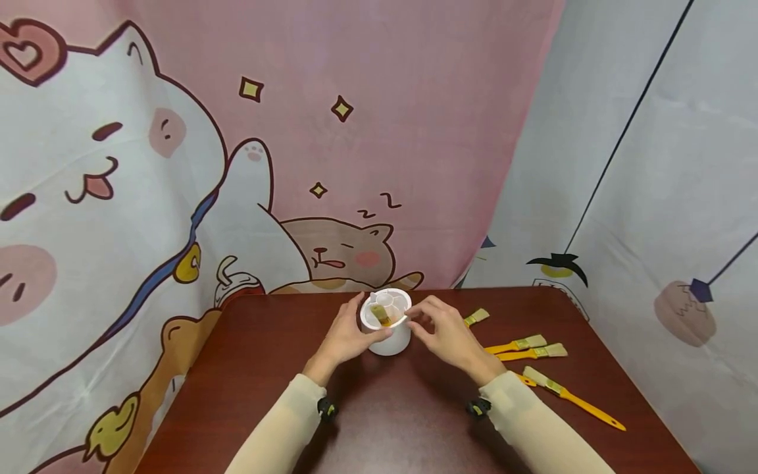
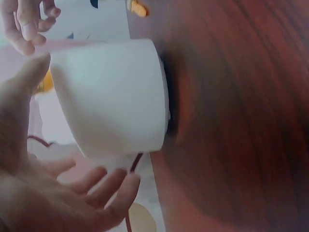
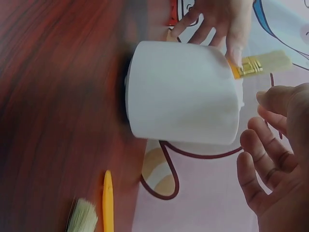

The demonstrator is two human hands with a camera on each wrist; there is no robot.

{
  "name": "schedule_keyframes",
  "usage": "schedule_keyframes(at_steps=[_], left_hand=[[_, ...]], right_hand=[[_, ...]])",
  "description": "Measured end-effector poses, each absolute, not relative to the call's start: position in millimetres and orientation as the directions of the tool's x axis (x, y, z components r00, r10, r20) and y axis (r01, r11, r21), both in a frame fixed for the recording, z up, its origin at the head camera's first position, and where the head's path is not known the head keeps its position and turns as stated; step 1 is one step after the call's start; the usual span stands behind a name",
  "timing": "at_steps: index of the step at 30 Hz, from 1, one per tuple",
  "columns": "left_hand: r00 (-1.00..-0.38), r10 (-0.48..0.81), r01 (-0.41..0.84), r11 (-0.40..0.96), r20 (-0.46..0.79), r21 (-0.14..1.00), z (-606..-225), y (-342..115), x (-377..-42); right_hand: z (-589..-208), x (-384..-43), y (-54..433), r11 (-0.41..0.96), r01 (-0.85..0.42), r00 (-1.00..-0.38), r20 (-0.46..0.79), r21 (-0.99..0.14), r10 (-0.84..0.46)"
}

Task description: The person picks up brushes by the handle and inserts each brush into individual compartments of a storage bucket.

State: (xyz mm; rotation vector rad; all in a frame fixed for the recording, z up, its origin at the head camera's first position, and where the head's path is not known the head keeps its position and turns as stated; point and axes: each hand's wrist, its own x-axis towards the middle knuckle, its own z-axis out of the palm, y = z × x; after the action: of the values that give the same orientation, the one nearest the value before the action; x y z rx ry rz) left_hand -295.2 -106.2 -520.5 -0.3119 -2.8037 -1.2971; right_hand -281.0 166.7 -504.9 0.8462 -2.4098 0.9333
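Observation:
A white round holder [image 1: 387, 343] with a divided, ring-rimmed top stands upright on the table. One paintbrush [image 1: 379, 314] stands in it bristles up, its metal band and a bit of yellow handle showing above the rim in the right wrist view [image 3: 251, 66]. My left hand [image 1: 348, 334] is spread around the holder's left side, the thumb at the rim near the brush. On the opposite side, my right hand [image 1: 444, 334] is close to the rim with loosely bent fingers and nothing between them.
Several yellow-handled paintbrushes [image 1: 583, 403] lie on the dark red wooden table [image 1: 266, 368], to the right of and partly behind my right forearm. A cartoon-printed curtain [image 1: 414, 131] hangs right behind the table's far edge.

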Motion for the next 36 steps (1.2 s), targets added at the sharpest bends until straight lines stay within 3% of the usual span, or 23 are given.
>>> schedule_keyframes(at_steps=[7, 19, 29, 36], left_hand=[[-0.979, 0.046, 0.174, 0.685, 0.197, 0.708, -518.1, -86.4, -281.1], [-0.974, -0.008, 0.159, 0.692, 0.228, 0.704, -530.0, -74.0, -285.1], [-0.970, 0.095, 0.236, 0.593, 0.224, 0.770, -528.9, -88.1, -297.7], [-0.956, 0.219, 0.282, 0.515, 0.194, 0.810, -522.8, -100.1, -310.0]], right_hand=[[-505.1, -271.9, 184.6, 0.646, -0.625, -0.752, 0.560, -0.437, -0.348], [-512.6, -259.5, 213.2, 0.724, -0.549, -0.794, 0.531, -0.418, -0.296], [-516.1, -260.0, 230.8, 0.735, -0.545, -0.799, 0.516, -0.404, -0.309], [-512.9, -263.0, 248.0, 0.755, -0.513, -0.844, 0.402, -0.408, -0.356]])
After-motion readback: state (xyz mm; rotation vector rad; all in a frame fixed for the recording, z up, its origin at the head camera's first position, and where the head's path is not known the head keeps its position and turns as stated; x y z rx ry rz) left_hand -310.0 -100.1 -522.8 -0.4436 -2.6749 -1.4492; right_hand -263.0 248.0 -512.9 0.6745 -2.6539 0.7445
